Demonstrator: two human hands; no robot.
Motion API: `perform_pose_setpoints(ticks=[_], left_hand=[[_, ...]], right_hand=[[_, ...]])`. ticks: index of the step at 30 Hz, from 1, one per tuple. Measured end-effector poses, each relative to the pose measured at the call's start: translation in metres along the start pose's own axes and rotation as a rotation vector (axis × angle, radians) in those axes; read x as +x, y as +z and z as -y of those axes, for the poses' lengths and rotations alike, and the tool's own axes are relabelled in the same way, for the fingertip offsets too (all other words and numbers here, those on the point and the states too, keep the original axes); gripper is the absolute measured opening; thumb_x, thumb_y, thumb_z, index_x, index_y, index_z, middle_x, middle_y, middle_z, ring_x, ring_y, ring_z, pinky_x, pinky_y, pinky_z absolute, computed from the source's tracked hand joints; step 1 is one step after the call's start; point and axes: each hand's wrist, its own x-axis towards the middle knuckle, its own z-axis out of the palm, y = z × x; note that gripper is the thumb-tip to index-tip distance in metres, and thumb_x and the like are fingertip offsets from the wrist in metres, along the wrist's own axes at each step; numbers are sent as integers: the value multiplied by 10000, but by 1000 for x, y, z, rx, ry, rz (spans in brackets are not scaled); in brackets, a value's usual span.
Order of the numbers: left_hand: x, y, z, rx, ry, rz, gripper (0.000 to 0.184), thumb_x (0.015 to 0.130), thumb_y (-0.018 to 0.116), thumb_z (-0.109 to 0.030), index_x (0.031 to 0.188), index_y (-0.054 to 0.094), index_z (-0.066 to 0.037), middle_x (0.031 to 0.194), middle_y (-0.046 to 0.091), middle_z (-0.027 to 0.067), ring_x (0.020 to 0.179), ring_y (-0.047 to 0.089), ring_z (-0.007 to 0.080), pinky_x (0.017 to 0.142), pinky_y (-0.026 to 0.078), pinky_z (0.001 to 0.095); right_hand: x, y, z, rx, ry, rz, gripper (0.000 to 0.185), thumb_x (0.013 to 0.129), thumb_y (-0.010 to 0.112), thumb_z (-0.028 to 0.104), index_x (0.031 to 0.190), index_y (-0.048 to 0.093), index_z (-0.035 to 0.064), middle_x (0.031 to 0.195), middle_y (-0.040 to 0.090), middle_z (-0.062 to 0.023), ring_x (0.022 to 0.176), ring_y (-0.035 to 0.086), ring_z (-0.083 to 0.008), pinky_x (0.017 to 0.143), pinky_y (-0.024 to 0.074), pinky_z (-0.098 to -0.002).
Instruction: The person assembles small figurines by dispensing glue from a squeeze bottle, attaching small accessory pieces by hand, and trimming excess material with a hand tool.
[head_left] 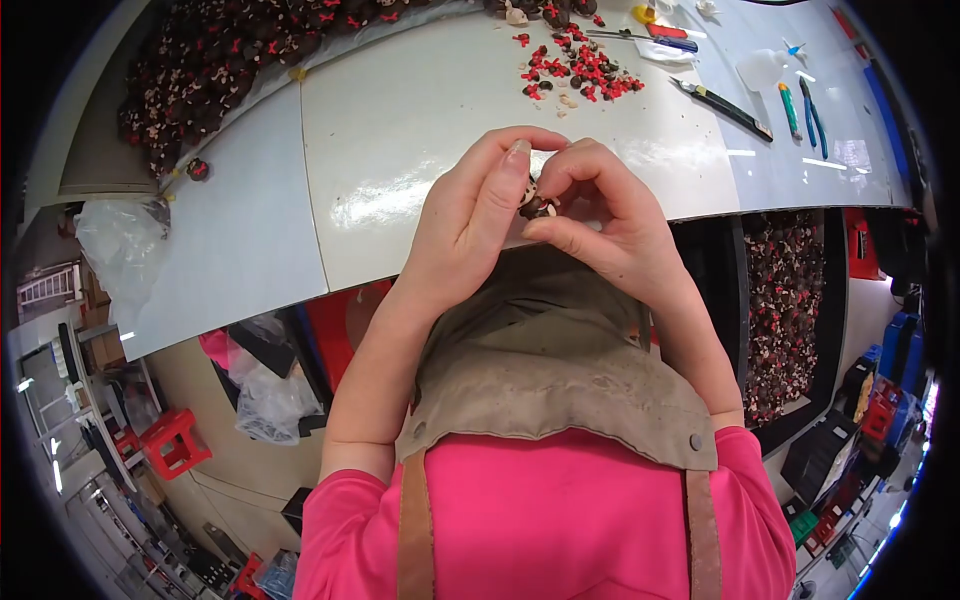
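Observation:
Just over the table's front edge, both hands meet around a small figurine (pixel 537 207) in dark brown and cream with a bit of red. My left hand (pixel 475 210) is closed on it, thumb on top and fingers curled behind. From the other side, my right hand (pixel 610 210) pinches at the figurine with thumb and index finger. Much of the figurine is covered by the fingers. Beyond the hands, many small red and dark parts (pixel 590 72) lie loose on the white table (pixel 390 130).
A large heap of similar dark figurines (pixel 230 60) fills the back left. A cutter knife (pixel 722 108), a screwdriver (pixel 650 40), blue pliers (pixel 812 118) and a green-handled tool (pixel 789 110) lie at right. Below the table's right edge stands a bin of brown parts (pixel 785 310).

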Motion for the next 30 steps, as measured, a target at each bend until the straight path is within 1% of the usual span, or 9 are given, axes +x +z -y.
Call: perform_pose_setpoints(ticks=[2,5,18,20,21,23,24,27,30], left_hand=[[0,0,-4,9,-19,2,399,1043,385,-340,1203,591,-37,869,609,31,799,550,83,709,462,226],[0,2,-5,8,-71,-10,442,1043,359,-325,1232,584,5,1012,624,38,816,527,55,739,431,212],[1,-3,-6,24,-63,-6,413,1035,354,-283,1212,588,7,985,604,25,804,511,52,725,421,207],[3,-4,-8,103,-81,10,391,1034,352,-265,1213,580,-2,990,596,26,816,511,52,739,419,203],[4,1,-2,27,-88,-32,324,1024,391,-230,1236,548,-42,915,589,32,810,520,94,767,444,245],[2,5,-14,-1,-197,-10,331,1015,415,-194,1300,486,-42,974,577,44,881,531,103,820,437,245],[1,10,-18,9,-142,2,353,1016,435,-181,1335,437,-29,1028,559,60,934,538,115,869,429,249],[3,20,-20,-98,-165,75,372,1029,424,-188,1360,406,-17,1085,546,78,1000,550,128,904,431,256],[8,20,-12,-281,-280,53,399,1032,424,-186,1395,379,-24,1115,540,88,1029,581,157,893,469,277]], right_hand=[[1,1,-1,0,-11,-2,294,796,763,45,1008,560,43,952,570,-22,828,579,-112,704,497,-254],[0,1,-3,-41,-38,0,292,786,768,40,992,561,45,943,567,-25,821,579,-122,696,497,-258],[2,3,-6,-67,-88,-29,278,785,771,50,985,577,42,925,580,-36,805,584,-131,685,499,-258],[0,2,-4,-84,-18,-27,268,795,769,73,987,583,44,927,583,-39,808,594,-130,697,505,-261],[1,-2,3,-87,57,-20,269,801,769,96,992,585,45,931,588,-44,809,603,-132,708,509,-267],[0,-11,6,-8,139,-9,285,803,762,73,1010,569,42,972,577,-50,871,591,-128,737,507,-269],[-2,-17,8,39,187,11,296,804,754,39,1022,555,41,1012,562,-54,927,576,-123,758,501,-263],[-6,-30,18,-202,138,-45,307,795,759,26,1031,563,41,1068,569,-79,930,584,-134,772,505,-270],[-9,-45,31,-281,-68,-77,338,776,774,26,1041,565,44,1106,564,-110,927,589,-148,770,503,-273]])
